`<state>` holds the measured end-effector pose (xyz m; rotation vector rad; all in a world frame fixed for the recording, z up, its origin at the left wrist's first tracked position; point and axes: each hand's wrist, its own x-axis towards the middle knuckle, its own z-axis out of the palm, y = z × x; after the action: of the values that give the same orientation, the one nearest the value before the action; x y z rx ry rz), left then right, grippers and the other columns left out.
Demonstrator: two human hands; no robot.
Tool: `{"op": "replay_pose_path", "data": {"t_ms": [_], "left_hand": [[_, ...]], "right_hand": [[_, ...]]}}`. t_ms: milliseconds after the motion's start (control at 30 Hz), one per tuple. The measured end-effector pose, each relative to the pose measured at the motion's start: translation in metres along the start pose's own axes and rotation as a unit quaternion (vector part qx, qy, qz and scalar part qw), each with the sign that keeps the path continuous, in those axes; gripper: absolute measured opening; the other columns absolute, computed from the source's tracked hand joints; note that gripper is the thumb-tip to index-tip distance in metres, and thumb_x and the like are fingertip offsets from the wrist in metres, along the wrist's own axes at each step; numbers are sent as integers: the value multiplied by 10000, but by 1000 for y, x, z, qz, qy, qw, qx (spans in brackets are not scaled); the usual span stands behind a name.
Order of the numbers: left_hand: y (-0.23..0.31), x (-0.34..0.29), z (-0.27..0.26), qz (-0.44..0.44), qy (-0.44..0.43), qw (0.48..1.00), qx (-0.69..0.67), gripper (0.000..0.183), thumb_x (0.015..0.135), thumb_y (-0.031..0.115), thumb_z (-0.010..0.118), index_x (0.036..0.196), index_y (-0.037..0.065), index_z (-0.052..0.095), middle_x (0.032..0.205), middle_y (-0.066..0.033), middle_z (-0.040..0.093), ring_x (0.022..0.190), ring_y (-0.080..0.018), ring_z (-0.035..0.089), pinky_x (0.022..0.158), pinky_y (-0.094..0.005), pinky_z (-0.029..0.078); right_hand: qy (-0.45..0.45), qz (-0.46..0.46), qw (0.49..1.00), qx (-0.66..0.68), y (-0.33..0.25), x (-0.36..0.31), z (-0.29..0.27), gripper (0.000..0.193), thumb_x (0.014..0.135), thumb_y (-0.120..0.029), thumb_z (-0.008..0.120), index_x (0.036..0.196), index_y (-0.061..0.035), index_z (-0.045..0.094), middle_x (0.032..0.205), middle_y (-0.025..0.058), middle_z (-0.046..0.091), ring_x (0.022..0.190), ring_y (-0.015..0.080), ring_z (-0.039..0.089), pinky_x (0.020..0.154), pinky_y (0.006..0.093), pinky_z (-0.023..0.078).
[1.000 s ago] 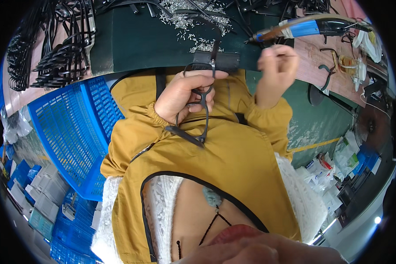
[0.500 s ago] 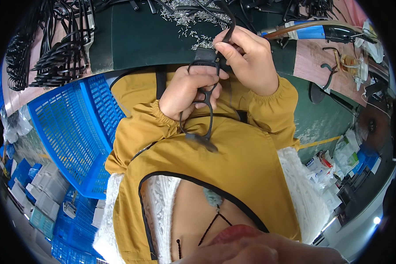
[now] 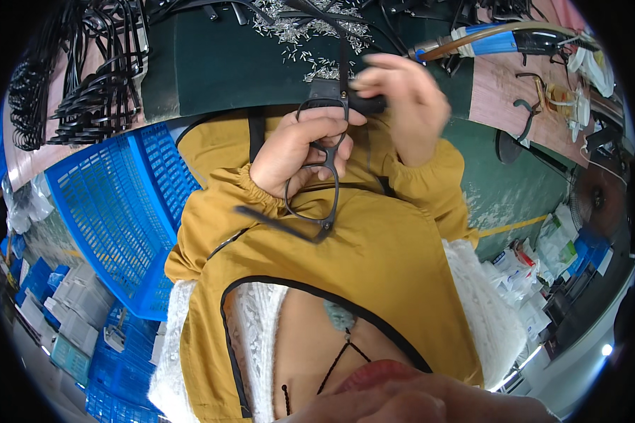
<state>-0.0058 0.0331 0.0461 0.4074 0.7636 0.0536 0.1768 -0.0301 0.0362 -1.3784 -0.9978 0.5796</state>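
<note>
A black eyeglass frame (image 3: 336, 185) is held in my left hand (image 3: 296, 144), with its fingers wrapped around the bridge and upper rim. One temple arm (image 3: 343, 60) points up over the table. The other temple (image 3: 275, 224), blurred, sticks out to the left over my apron. My right hand (image 3: 416, 106) is off the frame, to the right of the upper hinge, smeared by motion with its fingers loosely apart. Behind the hinge, a dark block (image 3: 327, 88) sits at the table edge, and small silvery pins (image 3: 326, 73) lie just beyond it.
Black temple arms hang in bundles (image 3: 95, 92) at the table's left. A larger pile of pins (image 3: 303, 32) lies on the dark green mat (image 3: 219, 70). A blue-wrapped hand tool (image 3: 490, 42) with a hose rests at right. A blue plastic basket (image 3: 113, 211) stands below left.
My right hand has let go of the upper temple and moved slightly right. That temple now stands straighter. The lower temple has swung out to the left.
</note>
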Motion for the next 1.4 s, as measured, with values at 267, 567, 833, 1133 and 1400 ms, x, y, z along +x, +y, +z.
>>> {"op": "replay_pose_path", "data": {"t_ms": [267, 567, 833, 1133, 1400], "left_hand": [[-34, 10, 6, -108, 19, 978, -180, 262, 1049, 300, 569, 1227, 125, 648, 692, -5, 559, 562, -129, 518, 477, -253, 363], [-46, 26, -10, -43, -87, 967, -235, 220, 1063, 319, 561, 1204, 168, 639, 669, -2, 554, 504, -113, 490, 467, -251, 360], [-46, 25, -10, -54, -78, 965, -245, 240, 1066, 313, 549, 1212, 144, 635, 656, -11, 543, 491, -113, 474, 443, -246, 337], [-47, 27, -12, -52, -89, 969, -227, 234, 1064, 311, 540, 1168, 128, 642, 626, -20, 530, 471, -130, 459, 451, -264, 346], [-2, 3, -11, 131, -127, 974, -137, 487, 991, 315, 508, 1352, -4, 588, 817, -83, 633, 670, -175, 611, 529, -257, 422]], "right_hand": [[255, -146, 953, 68, 44, 62, -54, 344, 1081, -269, 460, 1215, 39, 537, 1085, 195, 661, 901, 261, 649, 823, 387, 545], [-162, -13, 856, 490, 7, 54, -5, 493, 1037, -438, 552, 1311, -31, 512, 878, 53, 565, 692, 149, 527, 591, 282, 447], [-45, -34, 917, 394, 3, 26, 9, 308, 973, -264, 707, 1158, -98, 525, 721, 72, 553, 529, 159, 533, 471, 286, 413], [-93, -40, 921, 376, 4, 27, 6, 235, 1042, -336, 582, 1150, -129, 551, 773, -7, 450, 583, 96, 413, 491, 232, 350], [23, -29, 682, 730, 19, 94, 19, 210, 1048, -291, 612, 1129, -109, 545, 741, -16, 472, 518, 81, 425, 427, 232, 331]]}}
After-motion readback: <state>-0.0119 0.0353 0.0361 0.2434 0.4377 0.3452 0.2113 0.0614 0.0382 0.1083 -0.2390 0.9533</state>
